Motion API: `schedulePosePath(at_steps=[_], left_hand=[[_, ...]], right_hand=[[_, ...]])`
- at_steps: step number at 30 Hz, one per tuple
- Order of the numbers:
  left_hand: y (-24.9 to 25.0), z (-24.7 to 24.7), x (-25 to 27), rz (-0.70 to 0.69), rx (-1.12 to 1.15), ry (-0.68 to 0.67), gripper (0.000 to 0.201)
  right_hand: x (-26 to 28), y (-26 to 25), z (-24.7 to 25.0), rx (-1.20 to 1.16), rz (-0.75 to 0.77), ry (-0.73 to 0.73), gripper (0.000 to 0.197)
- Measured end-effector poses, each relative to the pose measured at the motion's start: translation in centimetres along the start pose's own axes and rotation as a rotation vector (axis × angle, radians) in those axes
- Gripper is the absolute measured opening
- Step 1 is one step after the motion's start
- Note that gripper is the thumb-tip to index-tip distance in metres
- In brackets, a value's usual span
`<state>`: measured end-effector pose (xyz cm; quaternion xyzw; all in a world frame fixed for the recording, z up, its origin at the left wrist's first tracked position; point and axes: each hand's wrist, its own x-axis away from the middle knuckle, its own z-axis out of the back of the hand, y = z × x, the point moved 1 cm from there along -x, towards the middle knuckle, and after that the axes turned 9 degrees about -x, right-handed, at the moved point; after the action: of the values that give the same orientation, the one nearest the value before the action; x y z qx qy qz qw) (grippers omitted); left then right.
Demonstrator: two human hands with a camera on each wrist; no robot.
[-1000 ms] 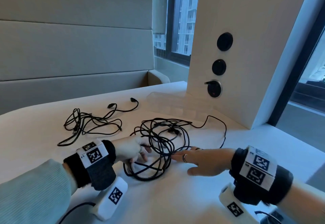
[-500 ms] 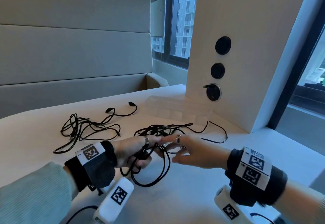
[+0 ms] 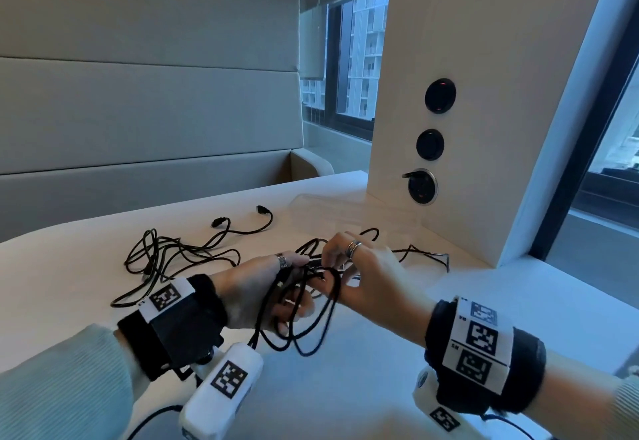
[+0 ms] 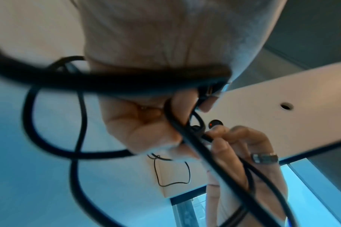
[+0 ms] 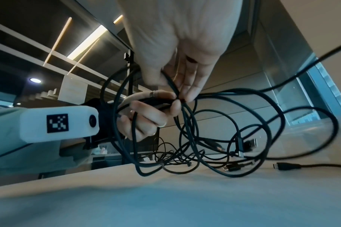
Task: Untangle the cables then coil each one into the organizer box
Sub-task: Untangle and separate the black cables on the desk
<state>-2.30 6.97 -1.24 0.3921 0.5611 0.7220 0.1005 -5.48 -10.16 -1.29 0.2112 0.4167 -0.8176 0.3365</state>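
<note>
A tangle of black cables (image 3: 304, 315) hangs off the white table between my hands. My left hand (image 3: 262, 287) grips a bundle of its loops, fingers curled round them (image 5: 152, 116). My right hand (image 3: 349, 263) pinches one strand at the top of the bundle, right beside the left thumb (image 5: 183, 95). More loops and several plugs (image 5: 247, 145) trail onto the table below. A second black cable pile (image 3: 166, 259) lies apart at the left. The clear organizer box (image 3: 332, 211) sits at the back by the panel.
A pale upright panel (image 3: 484, 93) with round black sockets (image 3: 440, 95) stands at the back right, close behind the box. A loose cable end (image 3: 428, 256) runs toward it. Padded bench and wall lie beyond the table's far edge. Bare tabletop (image 3: 345, 387) in front.
Both hands came together and lifted the near tangle off the table. The left hand closed round the loops; the right went from flat on the table to pinching a strand.
</note>
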Motion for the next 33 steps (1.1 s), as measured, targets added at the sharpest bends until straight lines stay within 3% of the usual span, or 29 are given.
schedulePosePath(at_steps=[2,4,6,7,8,10,12,16,19,21,24,25,27,28,30,33], left_hand=[[0.7,-0.1,0.3,0.005,-0.120,0.071,0.050],[1.6,-0.3,0.8,-0.054,-0.317,0.291,0.048],[2.2,-0.4,1.7,-0.245,-0.634,0.635,0.043],[2.4,-0.7,2.1,-0.407,-0.759,0.769,0.042],[2.6,-1.1,2.8,-0.562,-0.828,0.817,0.043],[2.5,-2.1,3.6,-0.683,-0.944,0.719,0.045],[1.9,-2.9,3.4,-0.635,-1.063,0.628,0.045],[1.7,-3.4,2.4,-0.575,-1.120,0.601,0.033],[1.7,-1.5,1.7,-0.511,-1.144,0.516,0.023],[1.2,0.0,1.3,-0.376,-1.241,0.434,0.029],[1.6,1.4,1.1,-0.174,-1.448,0.418,0.026],[2.0,1.6,1.2,-0.181,-1.485,0.440,0.047],[3.2,0.6,1.1,-0.431,-1.343,0.455,0.077],[3.7,-0.4,1.0,-0.570,-1.175,0.389,0.078],[3.7,-2.2,-0.1,-0.681,-0.917,0.187,0.055],[2.7,-3.0,-2.1,-0.624,-0.970,0.115,0.010]], right_hand=[[-0.4,-0.1,0.0,0.055,0.001,0.027,0.006],[-0.8,-0.1,0.1,0.061,-0.065,0.026,0.014],[-1.1,-0.3,0.3,0.039,-0.129,0.022,0.026],[-1.3,-0.4,0.3,0.029,-0.143,0.017,0.030],[-1.4,-0.5,0.3,0.031,-0.156,0.004,0.032],[-1.8,-0.7,0.3,0.047,-0.205,-0.059,0.032],[-2.0,-0.8,0.3,0.008,-0.257,-0.117,0.032],[-2.1,-1.0,1.0,-0.051,-0.371,-0.160,0.027],[-2.1,-1.3,3.6,0.072,-0.409,-0.423,0.015],[-2.2,-1.7,5.5,0.073,-0.431,-0.475,0.022],[-2.3,-2.1,7.1,-0.188,-0.421,-0.285,0.043],[-2.4,-2.1,7.2,-0.303,-0.414,-0.225,0.045],[-2.6,-2.5,7.0,-0.466,-0.379,-0.165,0.044],[-2.7,-3.0,6.9,-0.517,-0.341,-0.147,0.042],[-3.0,-4.3,7.1,-0.620,-0.263,-0.064,0.039],[-3.2,-6.1,9.5,-0.835,-0.124,0.215,0.035]])
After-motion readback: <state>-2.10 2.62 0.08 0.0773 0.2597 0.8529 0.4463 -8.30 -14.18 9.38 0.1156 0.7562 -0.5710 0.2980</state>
